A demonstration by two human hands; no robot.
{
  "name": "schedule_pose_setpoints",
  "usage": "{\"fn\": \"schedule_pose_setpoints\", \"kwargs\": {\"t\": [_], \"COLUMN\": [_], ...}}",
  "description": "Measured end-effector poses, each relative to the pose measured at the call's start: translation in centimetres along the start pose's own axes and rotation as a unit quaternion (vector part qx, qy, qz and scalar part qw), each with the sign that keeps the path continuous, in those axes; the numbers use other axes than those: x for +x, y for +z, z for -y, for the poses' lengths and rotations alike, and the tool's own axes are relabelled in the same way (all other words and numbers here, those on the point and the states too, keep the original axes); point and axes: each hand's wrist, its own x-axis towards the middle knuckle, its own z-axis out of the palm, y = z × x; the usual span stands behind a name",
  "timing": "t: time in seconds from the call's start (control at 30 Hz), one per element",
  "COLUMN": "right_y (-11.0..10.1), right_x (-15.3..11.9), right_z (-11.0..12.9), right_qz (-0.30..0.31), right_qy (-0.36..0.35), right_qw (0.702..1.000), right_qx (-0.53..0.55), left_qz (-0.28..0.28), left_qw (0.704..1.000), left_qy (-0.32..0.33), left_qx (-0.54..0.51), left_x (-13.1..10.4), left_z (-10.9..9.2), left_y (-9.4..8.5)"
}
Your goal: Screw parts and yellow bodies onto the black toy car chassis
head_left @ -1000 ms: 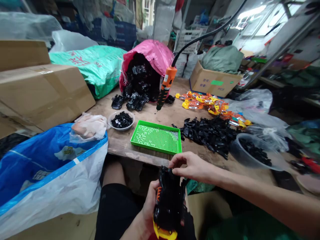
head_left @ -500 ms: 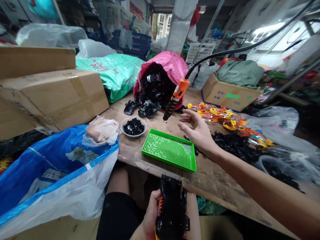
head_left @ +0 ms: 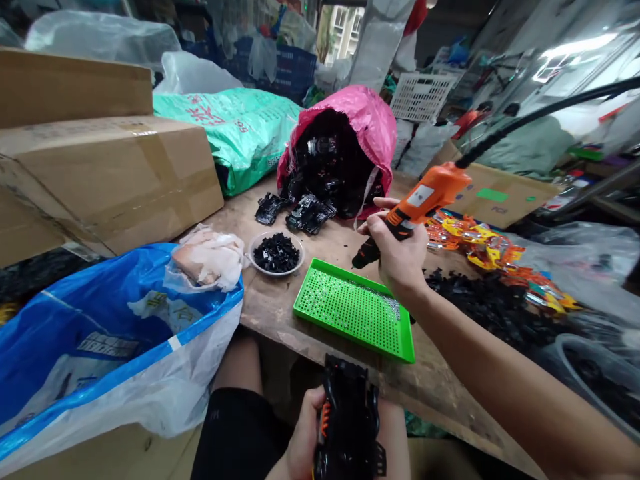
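Note:
My left hand [head_left: 303, 427] grips a black toy car body [head_left: 347, 420] with an orange part at its side, low in front of my lap. Above the table, my right hand [head_left: 400, 257] is wrapped round an orange and black electric screwdriver [head_left: 420, 200], whose black tip points down and left. Below that tip lies a green perforated tray [head_left: 350, 310] with small silver screws, most of them toward its right side. A bowl [head_left: 277, 253] of small black parts stands left of the tray.
Behind are a pink sack [head_left: 367, 113] of black car bodies and a green sack [head_left: 250, 133]. Cardboard boxes [head_left: 165, 180] and a blue bag [head_left: 115, 313] stand left. Orange and yellow parts [head_left: 470, 240] and black parts [head_left: 475, 300] lie right, near a plastic tub [head_left: 565, 347].
My right hand, open and empty before, has closed round the hanging screwdriver, which is now tilted more. The camera view has shifted slightly. My left hand still grips the car body.

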Motion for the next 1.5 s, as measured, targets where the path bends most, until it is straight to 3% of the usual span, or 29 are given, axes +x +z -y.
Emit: {"fn": "schedule_pose_setpoints", "kwargs": {"t": [0.1, 0.27, 0.4, 0.63, 1.0, 1.33, 1.5], "right_y": [-0.2, -1.3, -1.6, -0.2, 1.3, 1.6, 1.6], "right_x": [-0.3, 0.2, 0.0, -1.9, -2.6, -2.7, -2.9], "right_z": [0.4, 0.7, 0.4, -1.3, -3.7, -4.7, -5.0], "right_qz": [-0.004, -0.018, 0.007, 0.015, -0.030, -0.020, -0.014], "right_qy": [-0.001, -0.066, -0.023, 0.043, 0.076, 0.077, 0.082], "right_qw": [1.000, 0.998, 1.000, 0.996, 0.988, 0.987, 0.986], "right_qx": [-0.007, 0.005, 0.009, 0.081, 0.134, 0.142, 0.147], "left_qz": [-0.007, -0.005, -0.022, -0.040, -0.089, -0.073, -0.091], "left_qw": [1.000, 1.000, 0.999, 0.999, 0.996, 0.997, 0.996], "left_qy": [-0.008, -0.018, -0.020, -0.011, -0.006, -0.023, -0.022], "left_qx": [-0.005, -0.010, -0.013, -0.025, 0.011, -0.029, -0.016], "left_x": [0.1, 0.0, 0.1, 0.4, 0.2, 0.7, 0.5], "left_z": [-0.4, -0.8, -1.0, -1.0, -1.0, -1.0, -1.1], "left_y": [0.2, 0.6, 0.5, 0.2, 0.6, 0.6, 0.6]}}
